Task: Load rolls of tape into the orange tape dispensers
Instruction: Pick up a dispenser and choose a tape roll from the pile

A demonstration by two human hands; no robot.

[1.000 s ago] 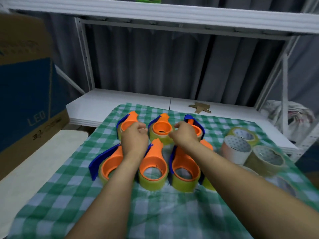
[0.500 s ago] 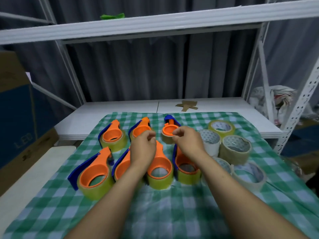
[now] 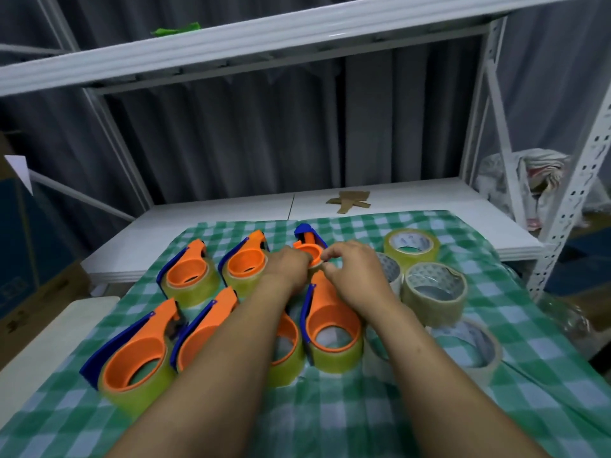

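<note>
Pinching the round orange rim of the far dispenser (image 3: 309, 251), the right hand (image 3: 353, 274) closes thumb and forefinger on it, while the left hand (image 3: 287, 269) curls its fingers against the rim's other side. Smooth plastic, blue-nosed, it lies with its long axis running away from the person, nose pointing far. A second ago the left hand sat further left of it. Left of and nearer than it lie other loaded dispensers (image 3: 195, 279); right of it, glossy tan tape rolls (image 3: 433, 292), all on green checked cloth (image 3: 330, 408).
</note>
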